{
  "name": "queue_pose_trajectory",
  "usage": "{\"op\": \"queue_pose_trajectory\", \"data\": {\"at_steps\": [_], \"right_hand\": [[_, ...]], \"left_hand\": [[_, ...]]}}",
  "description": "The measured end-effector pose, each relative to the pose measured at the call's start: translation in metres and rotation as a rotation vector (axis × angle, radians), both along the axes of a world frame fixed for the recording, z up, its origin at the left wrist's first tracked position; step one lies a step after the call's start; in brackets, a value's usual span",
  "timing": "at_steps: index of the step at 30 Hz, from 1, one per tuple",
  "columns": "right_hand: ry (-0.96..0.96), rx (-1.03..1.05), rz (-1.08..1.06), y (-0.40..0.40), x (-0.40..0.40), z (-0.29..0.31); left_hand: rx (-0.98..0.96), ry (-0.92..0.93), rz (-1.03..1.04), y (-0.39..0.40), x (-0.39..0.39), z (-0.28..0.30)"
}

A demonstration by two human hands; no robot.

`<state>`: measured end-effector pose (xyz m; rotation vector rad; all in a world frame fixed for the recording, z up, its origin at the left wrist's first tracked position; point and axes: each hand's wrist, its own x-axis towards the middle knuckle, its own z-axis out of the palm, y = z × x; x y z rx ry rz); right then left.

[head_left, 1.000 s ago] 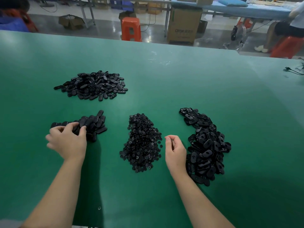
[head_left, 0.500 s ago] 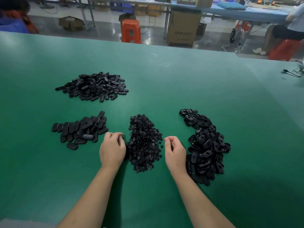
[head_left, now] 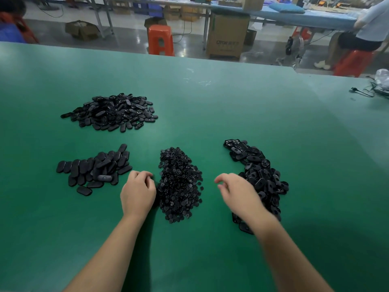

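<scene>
Left hand (head_left: 137,192) beside small-parts pile (head_left: 179,184)

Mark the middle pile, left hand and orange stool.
middle pile (head_left: 179,178): head view, centre of the heap of small black parts.
left hand (head_left: 137,194): head view, back of the hand.
orange stool (head_left: 161,35): head view, front face just below the seat.

Bare lanes of table (head_left: 210,127) flank the disc heap (head_left: 179,182), walled by the stacked pile (head_left: 94,169) and the right pile (head_left: 265,175)
</scene>
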<state>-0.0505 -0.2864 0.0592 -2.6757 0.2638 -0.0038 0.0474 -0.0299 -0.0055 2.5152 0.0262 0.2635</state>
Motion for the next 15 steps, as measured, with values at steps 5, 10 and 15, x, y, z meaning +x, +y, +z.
{"op": "queue_pose_trajectory", "data": {"at_steps": [5, 10, 15], "right_hand": [[0.322, -0.311, 0.103, -0.046, -0.010, 0.019], [0.361, -0.379, 0.148, -0.051, -0.010, 0.014], [0.359, -0.401, 0.131, -0.052, -0.009, 0.014]], "left_hand": [[0.001, 0.002, -0.002, -0.001, 0.000, 0.000], [-0.006, 0.004, -0.004, 0.000, -0.001, 0.001], [-0.007, 0.011, -0.003, 0.000, -0.001, 0.002]]}}
